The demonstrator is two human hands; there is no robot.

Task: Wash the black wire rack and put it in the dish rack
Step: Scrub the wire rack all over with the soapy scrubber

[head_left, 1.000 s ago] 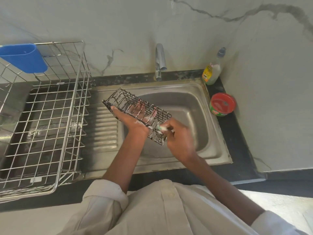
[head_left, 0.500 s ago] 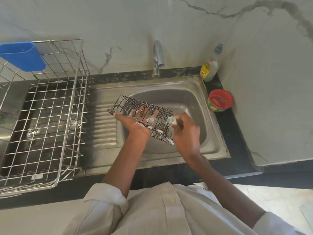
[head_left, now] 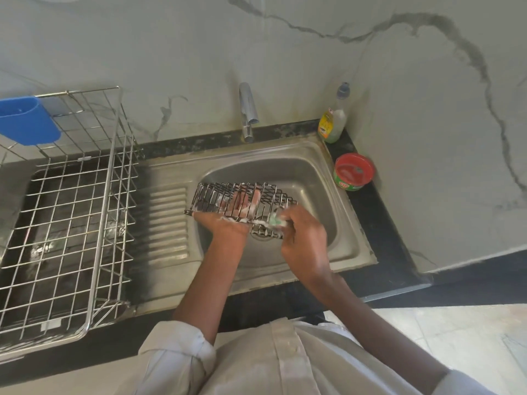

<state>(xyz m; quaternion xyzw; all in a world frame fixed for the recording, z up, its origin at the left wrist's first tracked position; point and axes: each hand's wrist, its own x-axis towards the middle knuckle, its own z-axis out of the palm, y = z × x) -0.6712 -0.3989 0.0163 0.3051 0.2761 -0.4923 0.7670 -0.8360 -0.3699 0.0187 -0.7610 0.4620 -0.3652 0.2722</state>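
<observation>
Left hand (head_left: 225, 223) gripped the soapy black wire rack (head_left: 242, 205) while right hand (head_left: 302, 238) clutched the scrubber (head_left: 276, 220) just beside it, mid-scrub, rinse probably next.

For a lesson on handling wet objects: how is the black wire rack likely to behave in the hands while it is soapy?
The wire rack probably stays stiff: it holds its shape over the sink with only the left hand under it. Foam on the wires suggests it may slip. Being open wire, it likely feels light.
</observation>
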